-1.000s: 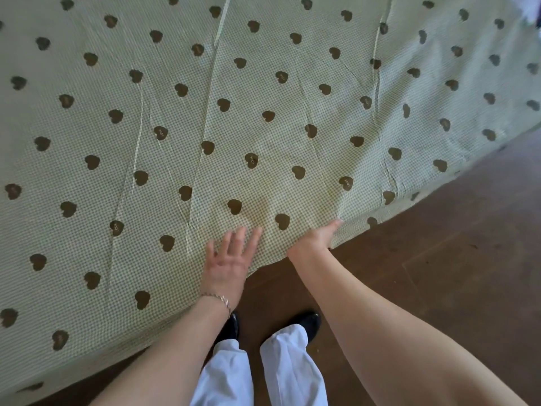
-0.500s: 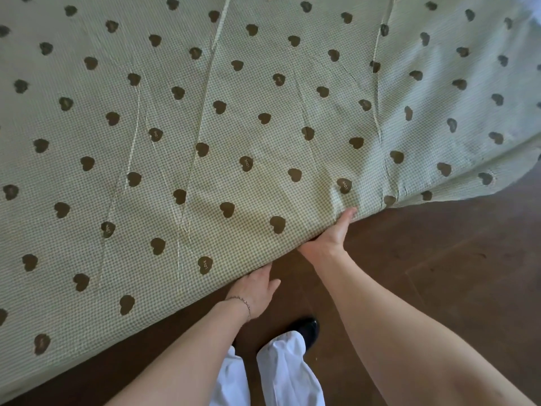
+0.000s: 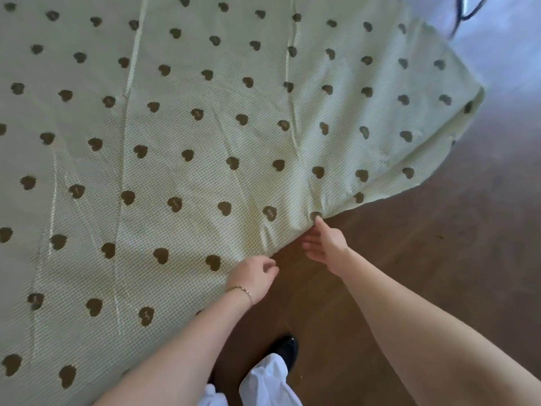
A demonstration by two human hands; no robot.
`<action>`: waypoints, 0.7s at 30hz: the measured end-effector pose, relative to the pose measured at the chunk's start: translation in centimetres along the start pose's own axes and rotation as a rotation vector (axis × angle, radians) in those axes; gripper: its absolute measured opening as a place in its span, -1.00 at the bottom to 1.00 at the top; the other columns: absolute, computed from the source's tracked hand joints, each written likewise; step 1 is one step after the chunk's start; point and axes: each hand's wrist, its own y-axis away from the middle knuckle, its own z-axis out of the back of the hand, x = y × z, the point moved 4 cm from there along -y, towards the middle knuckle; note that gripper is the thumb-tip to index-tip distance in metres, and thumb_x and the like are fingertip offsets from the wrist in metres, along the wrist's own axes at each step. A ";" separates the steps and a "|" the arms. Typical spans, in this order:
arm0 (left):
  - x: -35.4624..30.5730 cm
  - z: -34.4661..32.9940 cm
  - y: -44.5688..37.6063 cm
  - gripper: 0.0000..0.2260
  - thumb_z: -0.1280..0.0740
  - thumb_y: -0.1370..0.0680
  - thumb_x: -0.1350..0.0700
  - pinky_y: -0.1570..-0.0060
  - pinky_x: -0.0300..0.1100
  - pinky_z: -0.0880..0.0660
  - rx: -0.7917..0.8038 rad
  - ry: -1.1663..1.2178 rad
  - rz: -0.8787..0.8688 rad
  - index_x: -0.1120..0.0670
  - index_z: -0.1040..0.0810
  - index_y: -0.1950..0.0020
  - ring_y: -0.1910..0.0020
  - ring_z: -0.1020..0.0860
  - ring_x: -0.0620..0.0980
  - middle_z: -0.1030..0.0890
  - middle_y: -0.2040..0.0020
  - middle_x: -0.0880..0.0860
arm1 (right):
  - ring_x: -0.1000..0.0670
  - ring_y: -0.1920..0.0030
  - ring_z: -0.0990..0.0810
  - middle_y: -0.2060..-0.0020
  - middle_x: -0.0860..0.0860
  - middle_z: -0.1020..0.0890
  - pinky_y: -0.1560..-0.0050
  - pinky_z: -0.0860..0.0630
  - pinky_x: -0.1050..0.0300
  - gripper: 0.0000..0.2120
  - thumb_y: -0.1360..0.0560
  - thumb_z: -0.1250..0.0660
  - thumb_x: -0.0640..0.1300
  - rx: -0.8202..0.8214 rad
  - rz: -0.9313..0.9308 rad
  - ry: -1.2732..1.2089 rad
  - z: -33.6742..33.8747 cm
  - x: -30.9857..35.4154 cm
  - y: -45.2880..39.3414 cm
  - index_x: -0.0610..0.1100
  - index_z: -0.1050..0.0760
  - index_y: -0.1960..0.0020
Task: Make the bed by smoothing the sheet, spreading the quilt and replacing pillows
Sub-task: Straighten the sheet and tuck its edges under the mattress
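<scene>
1. The sheet point(image 3: 222, 136) is pale green with dark hearts. It fills the upper and left parts of the frame, and its near edge runs from the lower left up to the right.
2. The step in hand looks like smoothing the sheet along this near edge.
3. To do it well, both hands should pull the edge gently and evenly toward the person, so the long creases in the middle go flat. A pull from one side only could make new folds.
4. The left hand point(image 3: 253, 278) is at the sheet's edge, low in the middle of the frame. Its fingers are curled, but it is not clear whether they pinch the cloth.
5. The right hand point(image 3: 325, 244) is just to the right of it, over the brown floor point(image 3: 424, 259). Its fingers are loose and spread, and one fingertip touches the edge where the cloth bunches.
6. The sheet's corner point(image 3: 468, 106) hangs loose at the upper right, well apart from both hands. It likely needs pulling straight next.
</scene>
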 end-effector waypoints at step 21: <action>-16.9 1.2 -15.3 -0.41 -0.07 -0.67 -0.01 -0.51 0.09 0.17 0.347 -1.282 -0.715 -0.06 0.23 -0.57 -0.54 0.28 -0.04 0.31 -0.55 -0.08 | -0.22 -0.34 -0.47 -0.36 -0.16 -0.49 -0.37 -0.38 -0.18 -0.37 -0.60 -0.11 0.25 0.045 -0.078 -0.596 9.1 12.5 -6.7 -0.20 -0.33 -0.47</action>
